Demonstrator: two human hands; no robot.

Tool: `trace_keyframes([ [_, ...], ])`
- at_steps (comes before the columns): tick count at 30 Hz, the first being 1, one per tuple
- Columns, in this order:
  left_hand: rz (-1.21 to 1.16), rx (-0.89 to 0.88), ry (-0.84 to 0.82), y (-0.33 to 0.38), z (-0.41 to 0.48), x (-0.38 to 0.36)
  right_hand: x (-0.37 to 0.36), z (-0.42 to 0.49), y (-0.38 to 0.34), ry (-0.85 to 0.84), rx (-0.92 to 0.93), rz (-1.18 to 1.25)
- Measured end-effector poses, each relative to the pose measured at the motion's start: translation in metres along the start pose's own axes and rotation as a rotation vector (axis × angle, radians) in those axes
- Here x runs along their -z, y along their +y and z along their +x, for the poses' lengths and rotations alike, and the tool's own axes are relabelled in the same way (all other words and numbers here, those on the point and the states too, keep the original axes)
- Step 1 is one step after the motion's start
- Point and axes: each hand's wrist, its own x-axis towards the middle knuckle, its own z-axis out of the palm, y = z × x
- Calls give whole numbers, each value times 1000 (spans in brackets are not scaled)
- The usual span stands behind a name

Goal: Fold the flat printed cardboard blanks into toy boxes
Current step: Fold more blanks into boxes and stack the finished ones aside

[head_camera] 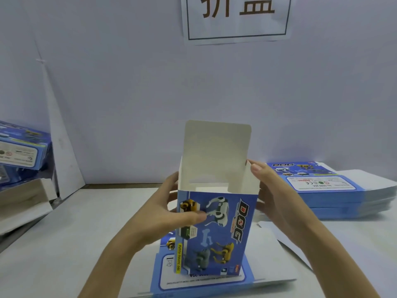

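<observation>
A blue toy box (217, 229) printed with robot dogs and the word DOG stands upright in front of me, its top open and its white lid flap (217, 147) sticking straight up. My left hand (171, 216) grips the box's left side, thumb across the printed front. My right hand (277, 196) holds the right side, with the thumb tip on the white right side flap (250, 179). The box stands on a flat printed blank (206, 280) lying on the table.
A stack of flat blue blanks (335, 190) lies at the right. Folded blue boxes (23, 151) are piled at the left beside a white carton (23, 201). A white wall with a paper sign (236, 18) stands behind the white table (75, 244).
</observation>
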Motion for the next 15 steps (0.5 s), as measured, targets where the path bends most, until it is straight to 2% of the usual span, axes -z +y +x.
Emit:
trace_keyframes([
  [15, -57, 33, -71, -18, 3, 19, -4, 6, 18, -83, -194, 575],
])
